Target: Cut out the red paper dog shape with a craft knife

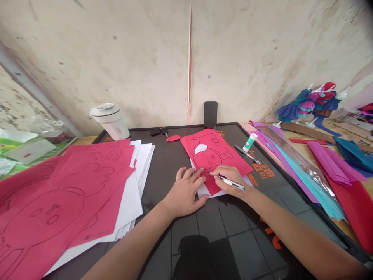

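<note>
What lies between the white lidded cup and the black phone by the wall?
In the head view: a black car key and a small red paper cutout.

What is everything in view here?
Drawn sheets: several, red, left.
White paper: one stack, white, under them.
Drawn sheet: one, red, centre.
Knife: one, silver, in right grip.
Glue stick: one, green-white, right of it.
Cup: one, white, back left.
Phone: one, black, against wall.
Keys: one bunch, black, back edge.
Paper dolls: several, multicoloured, far right.
Coloured paper: many sheets, pink, blue, red, right.
Left grip: one bare hand, on sheet.
Right grip: one bare hand, holding knife.
</note>
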Action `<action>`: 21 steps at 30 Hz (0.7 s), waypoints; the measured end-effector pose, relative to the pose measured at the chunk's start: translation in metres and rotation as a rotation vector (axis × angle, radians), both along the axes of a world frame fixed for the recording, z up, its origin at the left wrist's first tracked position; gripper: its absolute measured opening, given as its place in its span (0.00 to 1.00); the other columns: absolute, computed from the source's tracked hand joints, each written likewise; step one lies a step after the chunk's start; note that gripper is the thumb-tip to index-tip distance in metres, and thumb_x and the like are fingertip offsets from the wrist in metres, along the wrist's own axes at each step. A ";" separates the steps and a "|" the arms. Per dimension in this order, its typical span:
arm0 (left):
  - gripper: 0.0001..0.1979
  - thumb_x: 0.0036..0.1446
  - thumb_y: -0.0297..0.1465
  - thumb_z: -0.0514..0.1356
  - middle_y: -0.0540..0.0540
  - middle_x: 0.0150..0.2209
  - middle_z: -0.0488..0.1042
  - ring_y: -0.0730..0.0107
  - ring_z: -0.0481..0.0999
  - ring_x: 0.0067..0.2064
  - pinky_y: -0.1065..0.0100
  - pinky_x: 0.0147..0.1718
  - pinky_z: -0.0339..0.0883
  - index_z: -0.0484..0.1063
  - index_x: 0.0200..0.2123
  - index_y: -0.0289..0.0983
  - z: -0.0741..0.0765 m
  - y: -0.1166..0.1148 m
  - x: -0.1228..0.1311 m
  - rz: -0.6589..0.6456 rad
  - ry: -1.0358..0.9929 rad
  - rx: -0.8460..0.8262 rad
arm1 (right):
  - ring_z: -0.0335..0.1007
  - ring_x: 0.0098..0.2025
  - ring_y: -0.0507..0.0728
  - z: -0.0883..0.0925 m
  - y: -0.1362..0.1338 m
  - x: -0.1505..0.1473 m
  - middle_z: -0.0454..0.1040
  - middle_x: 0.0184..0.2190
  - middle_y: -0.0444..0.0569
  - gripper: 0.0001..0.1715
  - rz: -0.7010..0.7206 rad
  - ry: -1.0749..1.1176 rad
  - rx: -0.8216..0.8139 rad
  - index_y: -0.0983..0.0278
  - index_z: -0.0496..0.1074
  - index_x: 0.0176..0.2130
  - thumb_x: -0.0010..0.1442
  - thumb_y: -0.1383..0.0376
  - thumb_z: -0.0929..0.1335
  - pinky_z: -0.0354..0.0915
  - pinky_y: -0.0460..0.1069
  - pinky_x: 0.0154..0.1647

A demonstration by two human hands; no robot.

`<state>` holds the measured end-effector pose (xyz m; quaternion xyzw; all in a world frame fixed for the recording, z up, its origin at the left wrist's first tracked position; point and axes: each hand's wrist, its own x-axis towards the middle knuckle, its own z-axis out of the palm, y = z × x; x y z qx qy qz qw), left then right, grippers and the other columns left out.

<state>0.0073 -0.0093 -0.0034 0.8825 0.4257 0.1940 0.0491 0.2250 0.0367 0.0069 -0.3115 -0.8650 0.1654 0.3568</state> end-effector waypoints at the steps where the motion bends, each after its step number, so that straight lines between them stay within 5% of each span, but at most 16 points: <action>1: 0.18 0.60 0.40 0.58 0.38 0.63 0.66 0.47 0.63 0.59 0.40 0.60 0.47 0.69 0.51 0.39 0.000 0.000 0.000 0.000 0.001 0.002 | 0.77 0.34 0.56 0.000 0.000 0.000 0.80 0.31 0.50 0.11 -0.003 0.008 -0.005 0.62 0.76 0.36 0.59 0.71 0.64 0.72 0.51 0.37; 10: 0.16 0.60 0.39 0.58 0.35 0.59 0.69 0.48 0.67 0.56 0.42 0.58 0.50 0.71 0.48 0.38 0.001 -0.001 -0.002 -0.025 -0.028 0.076 | 0.78 0.34 0.56 0.000 0.002 -0.001 0.82 0.34 0.48 0.10 -0.325 0.190 -0.239 0.62 0.77 0.37 0.57 0.65 0.66 0.72 0.50 0.37; 16: 0.15 0.62 0.38 0.57 0.40 0.56 0.74 0.52 0.70 0.53 0.46 0.56 0.55 0.71 0.48 0.37 0.002 0.001 -0.003 -0.098 -0.074 0.088 | 0.75 0.29 0.55 0.010 0.004 0.006 0.80 0.27 0.46 0.10 -0.300 0.135 -0.373 0.62 0.77 0.33 0.56 0.63 0.66 0.69 0.48 0.31; 21: 0.15 0.62 0.37 0.57 0.40 0.56 0.73 0.52 0.70 0.53 0.49 0.53 0.60 0.72 0.48 0.37 0.004 0.001 -0.003 -0.104 -0.078 0.065 | 0.78 0.37 0.56 0.005 0.007 0.005 0.82 0.37 0.47 0.12 -0.206 0.125 -0.435 0.61 0.79 0.40 0.57 0.64 0.68 0.72 0.50 0.39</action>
